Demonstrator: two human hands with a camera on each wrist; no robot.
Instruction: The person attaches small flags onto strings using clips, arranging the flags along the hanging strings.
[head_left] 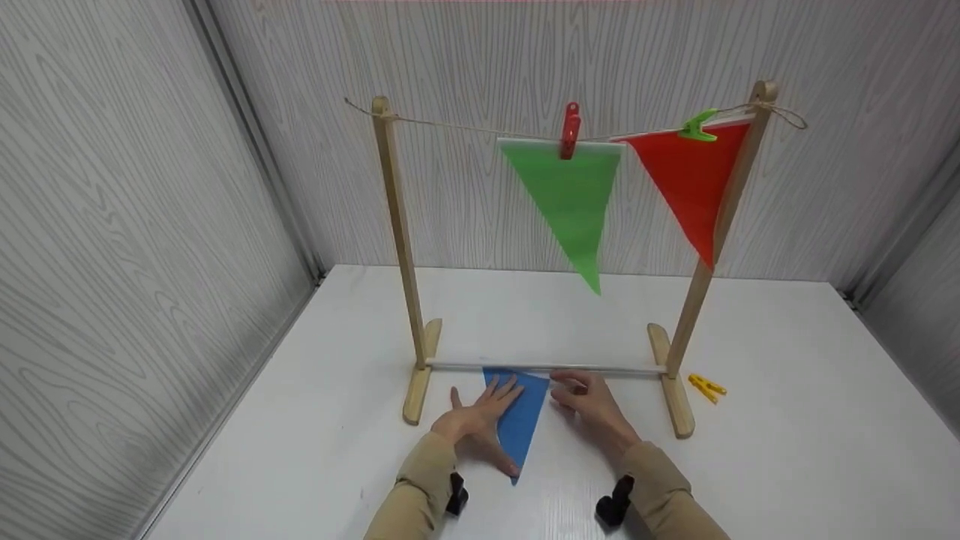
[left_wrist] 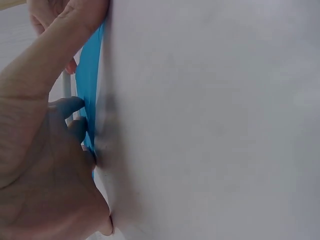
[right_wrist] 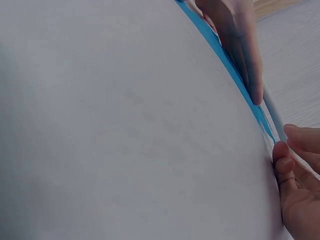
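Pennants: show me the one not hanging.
The blue pennant, lying on the table under the left hand; the green pennant and red pennant hang clipped to the string.

Booth-like workspace: wood-grain panels enclosing white tabletop.

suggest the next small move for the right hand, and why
Probably pinch the nearest corner of the blue pennant with the right hand: it is beside that corner, while the left hand lies spread over the pennant on the table.

No text, label, brand, number or sign is showing legibly, left or right, near or far.
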